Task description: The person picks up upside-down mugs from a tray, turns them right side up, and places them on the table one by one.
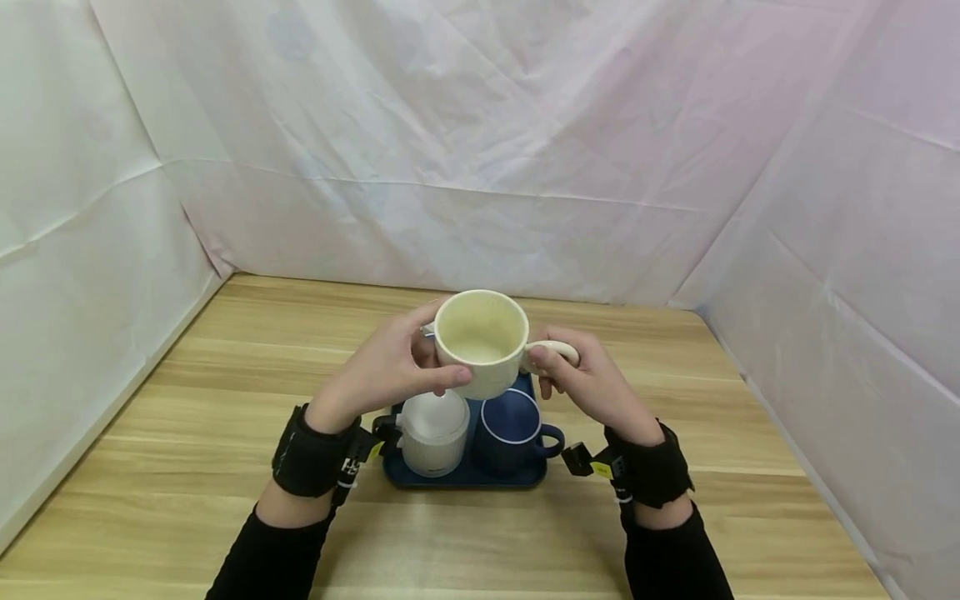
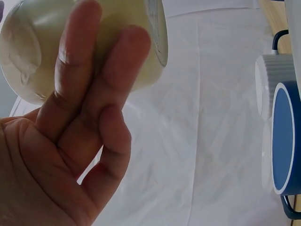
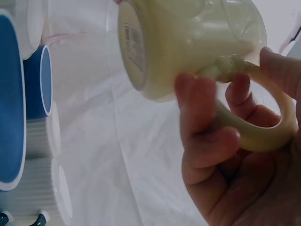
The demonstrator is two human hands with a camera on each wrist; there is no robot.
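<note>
A cream mug (image 1: 481, 340) is held up above a dark blue tray (image 1: 465, 477), its mouth tipped toward the camera. My left hand (image 1: 390, 367) grips its body, thumb across the front. My right hand (image 1: 581, 379) holds the handle (image 1: 552, 349) with fingers curled round it. The left wrist view shows the fingers (image 2: 89, 99) against the mug's side (image 2: 42, 42). The right wrist view shows the mug's base (image 3: 134, 47) and fingers (image 3: 207, 141) through the handle loop (image 3: 268, 136). On the tray stand a white ribbed cup (image 1: 435, 433) and a blue mug (image 1: 512, 433).
The wooden table (image 1: 187, 433) is closed in by white cloth walls (image 1: 480, 150) at the back and both sides. The tray sits near the front middle. Black wrist straps (image 1: 311, 462) carry the cameras.
</note>
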